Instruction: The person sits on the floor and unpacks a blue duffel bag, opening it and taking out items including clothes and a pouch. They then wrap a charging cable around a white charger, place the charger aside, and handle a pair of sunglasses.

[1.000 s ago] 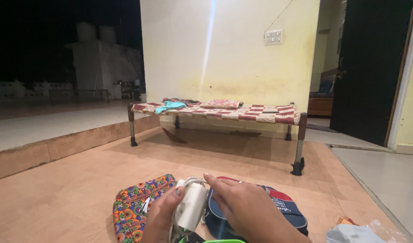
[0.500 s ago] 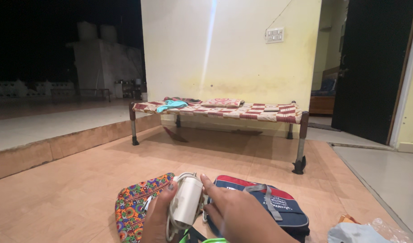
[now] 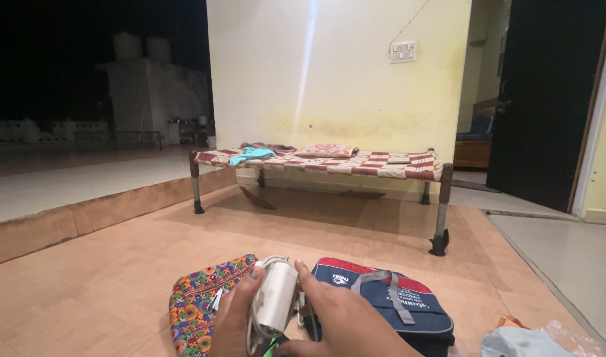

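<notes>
A white power adapter (image 3: 274, 299) with its white cable wound around it sits between my two hands at the bottom middle of the head view. My left hand (image 3: 233, 314) grips its left side. My right hand (image 3: 342, 317) presses against its right side, fingers closed on it. Behind my right hand lies a navy pouch (image 3: 395, 301) with a red stripe and a grey strap. A colourful embroidered pouch (image 3: 200, 297) lies on the floor to the left of my left hand.
A cot (image 3: 329, 164) with a red-and-white checked cover, a pillow and a teal cloth stands by the yellow wall. A raised step (image 3: 85, 218) runs along the left. A dark doorway (image 3: 547, 99) is at right. Cloth and plastic (image 3: 528, 342) lie at bottom right.
My right hand has drawn back off the navy pouch and closed in against the adapter, uncovering the pouch and its strap. The adapter has sunk slightly lower.
</notes>
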